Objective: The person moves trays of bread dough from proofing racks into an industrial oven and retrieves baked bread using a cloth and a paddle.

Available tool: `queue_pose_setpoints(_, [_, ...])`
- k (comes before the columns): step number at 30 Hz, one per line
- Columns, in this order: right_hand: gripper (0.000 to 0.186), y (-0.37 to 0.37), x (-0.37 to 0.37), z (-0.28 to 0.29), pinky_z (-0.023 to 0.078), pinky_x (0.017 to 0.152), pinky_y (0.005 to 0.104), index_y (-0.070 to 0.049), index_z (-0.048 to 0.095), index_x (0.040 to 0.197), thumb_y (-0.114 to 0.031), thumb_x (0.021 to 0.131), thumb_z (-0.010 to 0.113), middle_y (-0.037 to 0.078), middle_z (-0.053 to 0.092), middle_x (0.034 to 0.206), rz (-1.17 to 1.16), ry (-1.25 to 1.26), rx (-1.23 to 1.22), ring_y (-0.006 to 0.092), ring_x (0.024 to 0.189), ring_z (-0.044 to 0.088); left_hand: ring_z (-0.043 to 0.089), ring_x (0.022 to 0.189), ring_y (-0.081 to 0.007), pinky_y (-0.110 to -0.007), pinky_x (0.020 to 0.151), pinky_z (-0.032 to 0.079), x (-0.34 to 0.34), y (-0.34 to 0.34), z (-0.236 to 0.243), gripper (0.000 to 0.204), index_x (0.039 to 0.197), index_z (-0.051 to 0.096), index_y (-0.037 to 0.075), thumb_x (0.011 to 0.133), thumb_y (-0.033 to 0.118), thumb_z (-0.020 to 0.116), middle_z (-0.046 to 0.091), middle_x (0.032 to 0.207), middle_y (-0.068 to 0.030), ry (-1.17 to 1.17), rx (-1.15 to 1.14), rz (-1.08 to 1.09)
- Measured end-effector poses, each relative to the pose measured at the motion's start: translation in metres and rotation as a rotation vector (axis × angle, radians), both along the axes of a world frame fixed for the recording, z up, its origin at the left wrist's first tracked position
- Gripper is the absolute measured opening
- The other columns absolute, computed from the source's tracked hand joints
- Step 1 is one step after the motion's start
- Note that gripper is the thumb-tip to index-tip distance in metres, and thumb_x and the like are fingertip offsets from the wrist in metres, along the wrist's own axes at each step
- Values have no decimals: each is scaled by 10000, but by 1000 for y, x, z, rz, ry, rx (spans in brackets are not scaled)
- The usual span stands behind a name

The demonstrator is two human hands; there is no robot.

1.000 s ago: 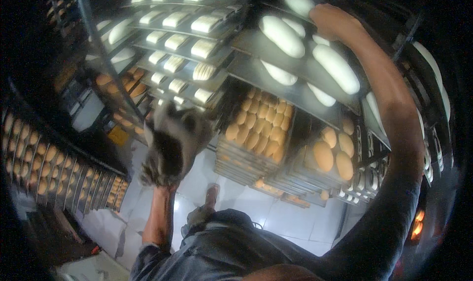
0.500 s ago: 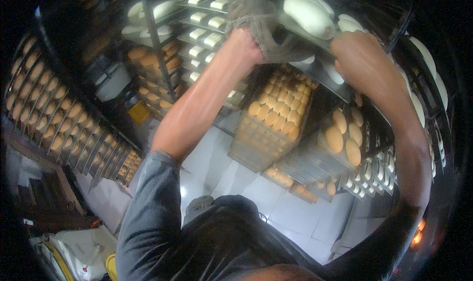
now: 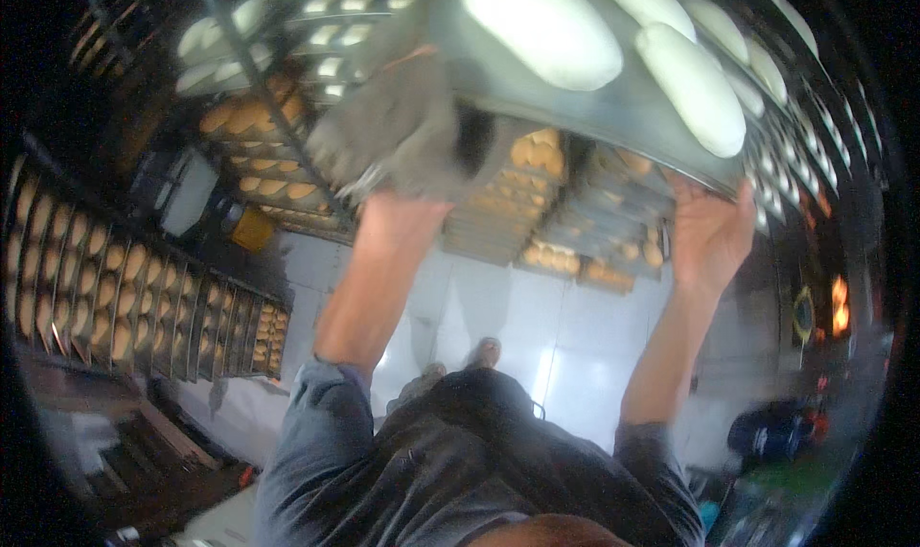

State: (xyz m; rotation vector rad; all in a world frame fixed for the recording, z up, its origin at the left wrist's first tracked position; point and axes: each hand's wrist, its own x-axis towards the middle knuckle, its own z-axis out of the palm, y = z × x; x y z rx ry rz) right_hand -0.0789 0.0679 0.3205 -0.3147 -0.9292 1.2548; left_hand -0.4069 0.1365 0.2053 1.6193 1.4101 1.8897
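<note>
A dark metal baking tray (image 3: pixel 599 111) tilts across the upper middle, close to the camera. Several long pale raw dough loaves (image 3: pixel 685 87) lie on it. My right hand (image 3: pixel 714 229) grips its near right edge from below, thumb at the rim. A thick grey cloth (image 3: pixel 398 125) covers my left hand (image 3: pixel 404 219) at the tray's left end; its fingers are hidden. The cloth is blurred and presses against the tray there.
Racks of browned loaves (image 3: pixel 115 279) stand at the left, with a yellow container (image 3: pixel 253 229) beyond them. Below the tray are stacked trays of browned buns (image 3: pixel 522 187). More racks of pale dough (image 3: pixel 331 34) stand behind. A flame (image 3: pixel 839 305) glows at the far right.
The tray of dough has come nearer and now looms larger. My right hand has moved down to its near right edge. My cloth-covered left hand has shifted left and nearer.
</note>
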Motion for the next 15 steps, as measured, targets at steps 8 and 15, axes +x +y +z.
queue_pose_setpoints(8, [371,-116,74,-13,469,932,447,2,507,1225,-87,865,527,144,594,1188,-93,185,-21,262,1105,572,533,1114,-213,-340,986,421,-32,-204,-183,482,1251,480,9,851,221,644,561,1189,-92,-61,-462,222])
queue_pose_setpoints(15, [255,-188,238,-38,473,910,352,22,600,1095,-68,864,543,152,645,1043,-606,-312,338,206,1009,607,532,1114,-210,-332,979,429,111,-243,-238,491,1258,469,16,851,224,650,557,1187,-90,-57,-567,127])
